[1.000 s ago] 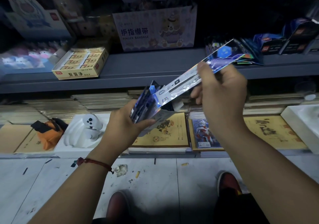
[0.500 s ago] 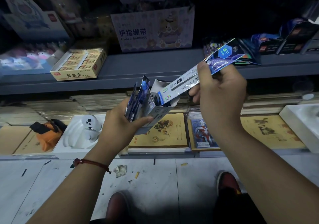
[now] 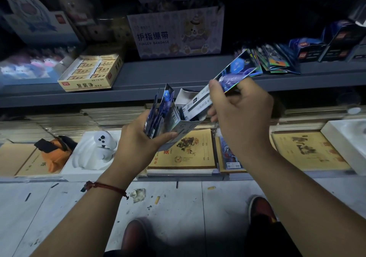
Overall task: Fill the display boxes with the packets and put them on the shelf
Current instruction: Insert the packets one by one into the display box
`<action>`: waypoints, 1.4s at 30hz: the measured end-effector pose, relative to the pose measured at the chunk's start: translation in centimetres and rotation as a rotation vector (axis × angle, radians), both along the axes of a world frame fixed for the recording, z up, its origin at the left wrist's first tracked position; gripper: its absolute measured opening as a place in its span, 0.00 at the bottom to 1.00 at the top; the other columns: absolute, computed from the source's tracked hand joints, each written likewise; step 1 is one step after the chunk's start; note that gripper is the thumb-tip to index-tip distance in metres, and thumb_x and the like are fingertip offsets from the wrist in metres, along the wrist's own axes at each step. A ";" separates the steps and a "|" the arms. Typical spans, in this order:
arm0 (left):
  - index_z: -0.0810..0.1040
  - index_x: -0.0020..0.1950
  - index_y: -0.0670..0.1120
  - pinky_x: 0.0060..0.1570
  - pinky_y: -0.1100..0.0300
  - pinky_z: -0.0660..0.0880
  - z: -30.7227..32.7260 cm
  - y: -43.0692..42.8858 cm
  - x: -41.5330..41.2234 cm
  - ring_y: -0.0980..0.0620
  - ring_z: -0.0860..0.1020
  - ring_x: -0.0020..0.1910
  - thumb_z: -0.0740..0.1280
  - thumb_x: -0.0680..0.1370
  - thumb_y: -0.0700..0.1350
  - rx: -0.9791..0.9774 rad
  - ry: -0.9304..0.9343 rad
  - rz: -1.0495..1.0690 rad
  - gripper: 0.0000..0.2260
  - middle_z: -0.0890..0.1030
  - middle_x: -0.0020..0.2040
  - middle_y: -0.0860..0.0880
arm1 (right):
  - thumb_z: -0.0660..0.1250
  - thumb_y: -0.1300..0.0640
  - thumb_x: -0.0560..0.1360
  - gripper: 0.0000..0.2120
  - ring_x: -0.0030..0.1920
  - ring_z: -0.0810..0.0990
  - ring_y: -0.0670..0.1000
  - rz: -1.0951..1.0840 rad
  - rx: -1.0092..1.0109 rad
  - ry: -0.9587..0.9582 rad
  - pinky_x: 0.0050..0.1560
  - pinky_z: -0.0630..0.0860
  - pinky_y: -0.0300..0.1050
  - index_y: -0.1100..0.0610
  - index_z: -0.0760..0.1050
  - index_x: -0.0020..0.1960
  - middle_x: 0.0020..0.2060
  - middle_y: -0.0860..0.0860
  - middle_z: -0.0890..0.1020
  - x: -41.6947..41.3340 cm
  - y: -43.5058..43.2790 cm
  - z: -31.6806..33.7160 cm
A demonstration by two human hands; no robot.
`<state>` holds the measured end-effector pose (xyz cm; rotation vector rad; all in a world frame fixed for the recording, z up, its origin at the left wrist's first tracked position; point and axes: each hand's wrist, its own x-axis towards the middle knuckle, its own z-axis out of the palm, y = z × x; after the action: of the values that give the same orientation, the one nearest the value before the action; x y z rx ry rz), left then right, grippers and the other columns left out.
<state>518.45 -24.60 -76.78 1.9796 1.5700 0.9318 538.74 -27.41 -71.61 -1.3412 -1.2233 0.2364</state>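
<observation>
Dim grey metal shelf (image 3: 178, 74) beyond both hands; left hand (image 3: 138, 137) grips open cardboard display box (image 3: 179, 126) plus loose packets (image 3: 156, 116); right hand (image 3: 241, 114) pinches long blue foil packet (image 3: 200, 102), tip in box mouth. Risk: flap snag, crowded grip letting box slip.

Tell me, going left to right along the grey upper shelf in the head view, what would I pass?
Blurred pastel cartoon box → yellow eraser box → finger bandage box → loose pile of packets → dark blue display boxes.
</observation>
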 end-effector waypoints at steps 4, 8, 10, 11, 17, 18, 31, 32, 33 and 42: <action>0.77 0.63 0.54 0.39 0.74 0.72 0.2 -0.2 0.0 0.70 0.78 0.46 0.77 0.70 0.57 0.005 -0.007 -0.023 0.24 0.81 0.49 0.63 | 0.74 0.44 0.73 0.19 0.27 0.73 0.45 0.178 -0.355 -0.224 0.31 0.72 0.46 0.52 0.72 0.31 0.25 0.46 0.75 0.1 -0.3 -0.3; 0.77 0.63 0.55 0.40 0.70 0.74 0.1 0.0 -0.1 0.66 0.79 0.48 0.77 0.70 0.56 -0.007 0.002 -0.033 0.23 0.83 0.53 0.58 | 0.69 0.50 0.78 0.13 0.27 0.72 0.44 0.203 -0.199 -0.111 0.30 0.68 0.40 0.57 0.76 0.40 0.27 0.46 0.74 -0.1 -0.4 -0.1; 0.77 0.63 0.55 0.41 0.70 0.75 0.2 0.0 -0.2 0.63 0.80 0.49 0.77 0.71 0.56 -0.006 -0.002 -0.033 0.22 0.83 0.53 0.58 | 0.69 0.58 0.78 0.09 0.27 0.69 0.43 0.137 -0.108 -0.091 0.29 0.63 0.32 0.59 0.76 0.40 0.25 0.44 0.71 -0.1 -0.4 0.1; 0.77 0.63 0.55 0.42 0.69 0.75 0.2 -0.1 -0.2 0.61 0.80 0.50 0.77 0.71 0.56 -0.003 0.002 -0.034 0.23 0.83 0.53 0.58 | 0.70 0.60 0.77 0.09 0.26 0.70 0.43 0.120 -0.103 -0.107 0.29 0.62 0.31 0.60 0.76 0.39 0.25 0.44 0.71 -0.1 -0.3 0.0; 0.75 0.58 0.62 0.45 0.69 0.74 0.2 -0.5 0.2 0.66 0.79 0.47 0.76 0.70 0.59 -0.020 0.082 -0.100 0.19 0.79 0.44 0.66 | 0.72 0.58 0.75 0.08 0.31 0.79 0.45 0.249 -0.384 -0.335 0.34 0.76 0.44 0.54 0.81 0.37 0.29 0.47 0.81 -0.7 0.0 -1.7; 0.75 0.59 0.61 0.44 0.72 0.73 0.1 -0.4 0.2 0.67 0.79 0.47 0.76 0.71 0.58 -0.019 0.078 -0.102 0.19 0.79 0.44 0.67 | 0.71 0.57 0.75 0.08 0.32 0.80 0.45 0.246 -0.376 -0.325 0.34 0.77 0.44 0.54 0.82 0.38 0.30 0.46 0.81 -0.7 0.0 -1.7; 0.76 0.64 0.57 0.42 0.74 0.70 -0.1 -0.1 0.1 0.62 0.79 0.47 0.76 0.71 0.58 0.013 0.103 -0.087 0.22 0.79 0.47 0.65 | 0.73 0.60 0.73 0.05 0.33 0.81 0.42 0.187 -0.277 -0.231 0.37 0.77 0.31 0.55 0.84 0.39 0.28 0.45 0.82 -0.3 0.0 -0.9; 0.76 0.64 0.57 0.42 0.74 0.70 -0.1 -0.1 0.1 0.62 0.79 0.47 0.76 0.72 0.58 0.012 0.105 -0.083 0.23 0.79 0.47 0.64 | 0.73 0.61 0.73 0.05 0.34 0.81 0.42 0.181 -0.285 -0.242 0.39 0.77 0.32 0.55 0.85 0.39 0.29 0.45 0.82 -0.2 0.1 -1.0; 0.76 0.64 0.57 0.42 0.74 0.70 -0.1 -0.1 0.0 0.63 0.78 0.46 0.76 0.72 0.58 0.010 0.106 -0.079 0.22 0.79 0.47 0.64 | 0.73 0.63 0.74 0.06 0.35 0.82 0.42 0.178 -0.298 -0.245 0.39 0.78 0.32 0.56 0.85 0.39 0.29 0.46 0.83 -0.1 0.1 -1.1; 0.77 0.62 0.56 0.38 0.80 0.69 0.4 -0.5 0.5 0.69 0.77 0.43 0.77 0.71 0.57 0.021 0.107 -0.078 0.22 0.78 0.44 0.65 | 0.73 0.62 0.76 0.05 0.35 0.82 0.43 0.199 -0.352 -0.254 0.39 0.78 0.34 0.56 0.86 0.44 0.34 0.48 0.85 -0.2 0.3 -1.4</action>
<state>518.95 -25.10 -76.39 2.1209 1.5326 0.8271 538.52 -27.13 -72.97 -1.5866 -1.5850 0.4492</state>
